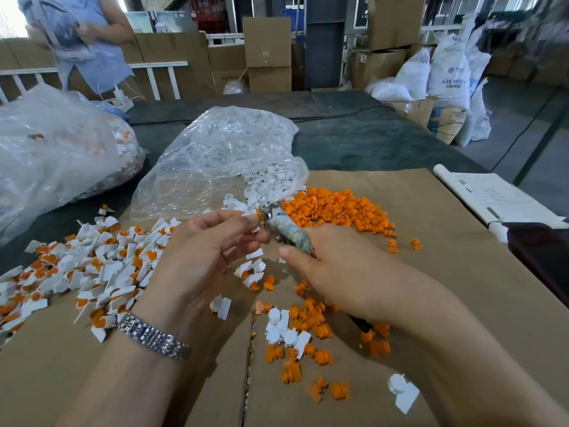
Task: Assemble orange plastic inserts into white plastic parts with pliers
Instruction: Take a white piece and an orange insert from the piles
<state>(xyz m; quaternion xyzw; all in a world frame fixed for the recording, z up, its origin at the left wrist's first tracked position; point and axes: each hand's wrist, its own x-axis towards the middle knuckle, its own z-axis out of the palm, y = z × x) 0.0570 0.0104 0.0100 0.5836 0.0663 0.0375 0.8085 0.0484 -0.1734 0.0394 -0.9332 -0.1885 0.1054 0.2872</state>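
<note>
My left hand (200,245) pinches a white plastic part (251,213) between fingertips and thumb. My right hand (326,266) grips cloth-wrapped pliers (281,227), whose metal jaws meet that part, where a bit of orange shows. Loose orange inserts (335,208) lie heaped behind the hands, and more orange inserts (311,322) with a few white parts (283,328) lie scattered below my right wrist. A wide pile of assembled white-and-orange pieces (92,266) covers the cardboard on the left.
A clear bag of white parts (221,155) lies open behind the hands; another full bag (55,149) sits far left. Brown cardboard (431,241) covers the dark table. Papers (498,198) lie at right. A person (89,41) stands at the back left, near stacked boxes.
</note>
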